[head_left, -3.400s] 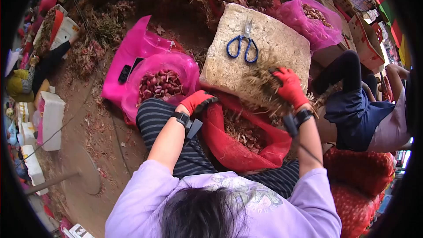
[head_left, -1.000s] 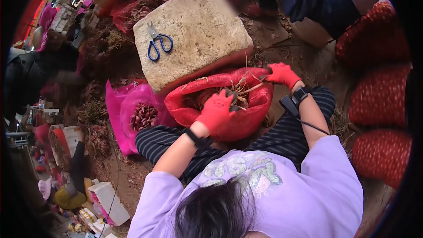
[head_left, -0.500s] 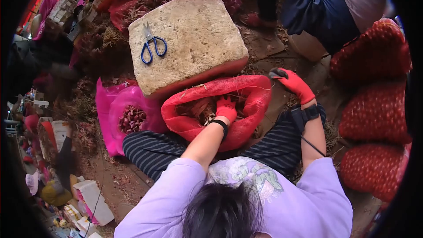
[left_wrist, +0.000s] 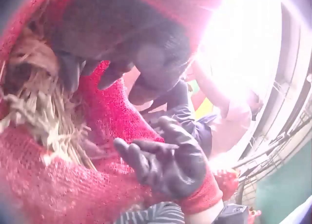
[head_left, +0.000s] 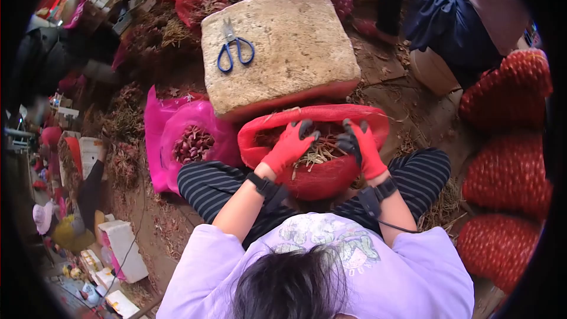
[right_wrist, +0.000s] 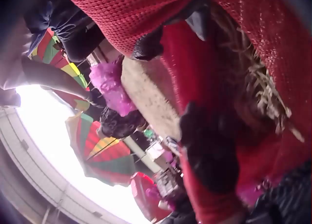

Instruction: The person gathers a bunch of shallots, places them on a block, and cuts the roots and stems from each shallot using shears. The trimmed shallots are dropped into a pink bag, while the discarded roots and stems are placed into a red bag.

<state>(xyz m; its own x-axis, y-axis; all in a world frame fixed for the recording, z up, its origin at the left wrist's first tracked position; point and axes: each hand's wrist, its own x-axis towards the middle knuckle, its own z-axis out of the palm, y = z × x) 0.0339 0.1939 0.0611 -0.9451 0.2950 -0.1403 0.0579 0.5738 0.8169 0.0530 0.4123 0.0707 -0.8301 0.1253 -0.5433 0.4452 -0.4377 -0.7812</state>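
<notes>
A red mesh bag (head_left: 322,182) lies with its mouth spread between the person's striped legs. Dry pale stalks (head_left: 318,155) and reddish bulbs fill its inside. Over the bag's left side hovers the left hand (head_left: 288,146), in a red glove with dark palm and fingertips, fingers loosely bent beside the stalks. Facing it from the right is the right hand (head_left: 364,147), gloved alike, over the bag's mouth. In the left wrist view the right palm (left_wrist: 170,160) faces the camera with nothing in it. No held thing shows in the left hand either.
Beyond the bag stands a pale, pitted block (head_left: 283,47) with blue-handled scissors (head_left: 234,52) on top. A pink bag (head_left: 156,142) of red bulbs (head_left: 194,143) sits on the left. Full red mesh sacks (head_left: 502,177) line the right; another person (head_left: 440,15) sits behind.
From the block, where it held dry stalks, the right hand has come to the bag, lately swinging in from its right side. The left hand has risen out of the bag.
</notes>
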